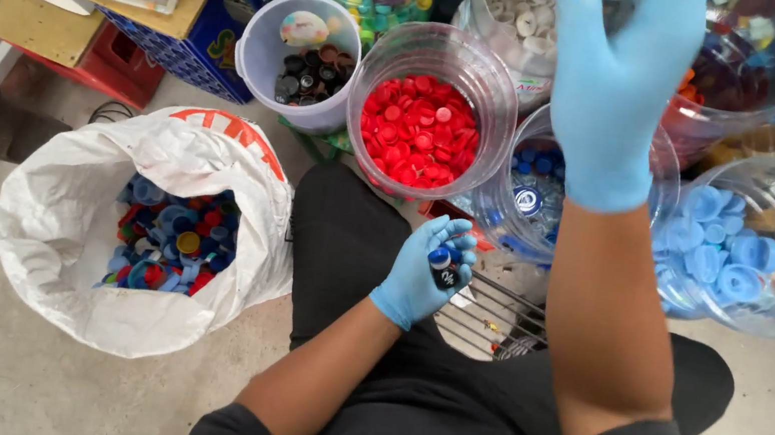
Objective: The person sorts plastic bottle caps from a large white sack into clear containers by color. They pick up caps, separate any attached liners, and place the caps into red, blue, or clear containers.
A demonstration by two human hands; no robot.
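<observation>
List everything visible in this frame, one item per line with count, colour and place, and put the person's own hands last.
sack: one, white, on the floor at left, holding mixed bottle caps
red-cap jar: one, clear, centre, full of red caps
black-cap tub: one, clear, left of the red-cap jar, dark caps inside
white-cap jar: one, clear, top centre
dark-blue-cap jar: one, clear, right of the red-cap jar
light-blue-cap jar: one, clear, at right
crates: blue and red, top left, under a wooden board
left hand: blue glove, holding a few caps, blue and dark
right hand: blue glove, raised over the jars; grip not visible
</observation>
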